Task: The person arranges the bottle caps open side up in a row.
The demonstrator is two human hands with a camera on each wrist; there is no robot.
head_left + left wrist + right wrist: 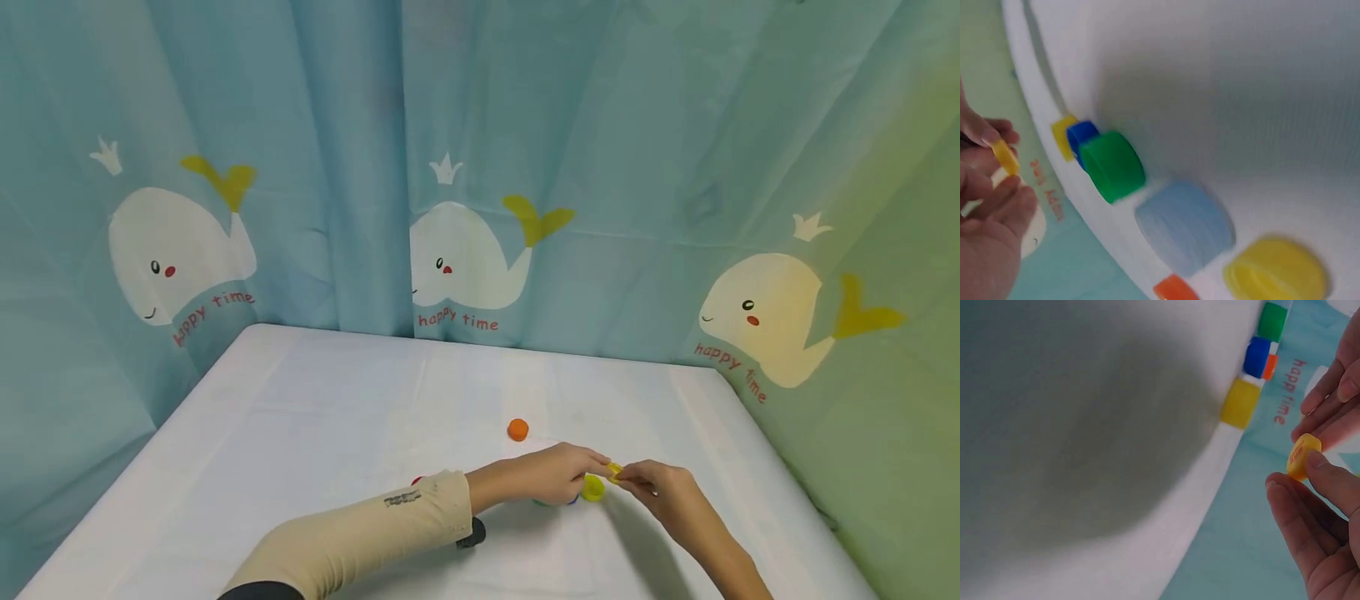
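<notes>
My right hand (663,485) pinches a small yellow bottle cap (1304,456) between thumb and fingertips, raised above the table. Lettering shows on the cap's face in the right wrist view. From the other side my left hand (553,473) reaches across, its fingers extended and their tips right at the cap's edge. Below the two hands, a larger yellow cap (593,488) stands on the white table. Beside it are a blue cap (1257,357) and a green cap (1113,167), mostly hidden by the left hand in the head view.
An orange cap (517,430) lies farther back on the white table (337,400). A pale blue cap (1185,228) and another yellow cap (1279,272) show in the left wrist view. Next to the left sleeve are a black object (472,533) and a partly covered red one (417,480). Curtains (337,167) hang behind.
</notes>
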